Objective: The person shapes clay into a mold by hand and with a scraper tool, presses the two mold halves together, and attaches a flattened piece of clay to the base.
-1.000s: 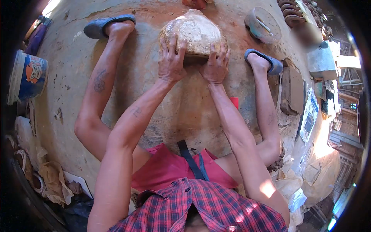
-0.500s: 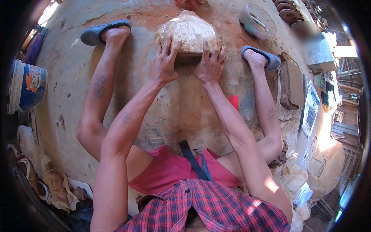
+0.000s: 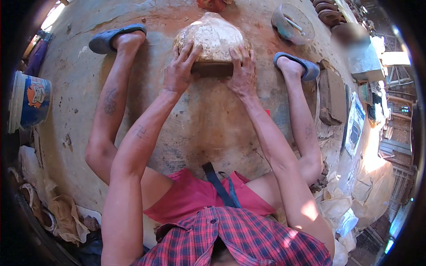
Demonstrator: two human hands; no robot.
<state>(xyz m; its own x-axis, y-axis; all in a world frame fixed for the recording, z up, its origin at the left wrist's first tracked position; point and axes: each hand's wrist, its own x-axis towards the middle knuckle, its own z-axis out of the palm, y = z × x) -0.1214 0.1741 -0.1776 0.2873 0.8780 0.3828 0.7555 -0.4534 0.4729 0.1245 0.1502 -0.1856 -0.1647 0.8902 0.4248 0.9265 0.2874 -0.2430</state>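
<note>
A pale, blotchy, dome-shaped block (image 3: pixel 215 39) with a narrow top lies on the floor between my feet, its flat dark edge facing me. My left hand (image 3: pixel 179 68) is on its left side, fingers curved over the surface. On the right side, my right hand (image 3: pixel 242 73) rests the same way, fingers bent onto the block. Both hands touch it near the dark edge, and the palms' contact is partly hidden.
A round bowl (image 3: pixel 293 24) with a stick inside stands beyond my right foot. A brown block (image 3: pixel 332 97) lies right of that foot. A bucket (image 3: pixel 33 99) is at the far left. A reddish object (image 3: pixel 211 4) sits beyond the dome. Curved brown pieces (image 3: pixel 327 12) are stacked at upper right.
The block and both hands appear slightly further left in view, as does the surrounding scene. The fingers have shifted a little on the block's surface.
</note>
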